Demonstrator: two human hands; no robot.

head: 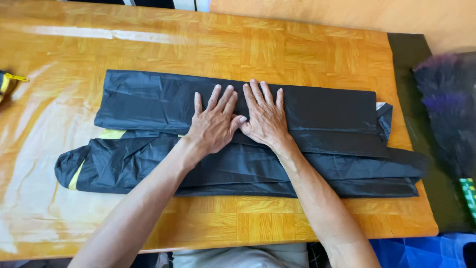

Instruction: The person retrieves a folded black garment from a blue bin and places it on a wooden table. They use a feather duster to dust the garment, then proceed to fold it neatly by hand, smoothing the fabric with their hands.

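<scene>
- A folded black garment [238,134] (shiny fabric, yellow trim at its left end) is laid lengthwise across the middle of a wooden table [297,49].
- The left hand [214,123] is pressed flat on the upper fold, fingers spread, nothing grasped.
- The right hand [265,118] is laid flat just beside it, thumbs touching, nothing grasped.
- A dark feather duster [446,104] is seen off the table's right edge.

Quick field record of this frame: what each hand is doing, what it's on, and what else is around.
left hand: flat, palm down, fingers spread, pressing the black folded fabric
right hand: flat beside the left, thumbs touching, on the same fabric
fabric: long, layered, with a yellow strip near its left end
surface: wooden table
right of table: dark feather duster
</scene>
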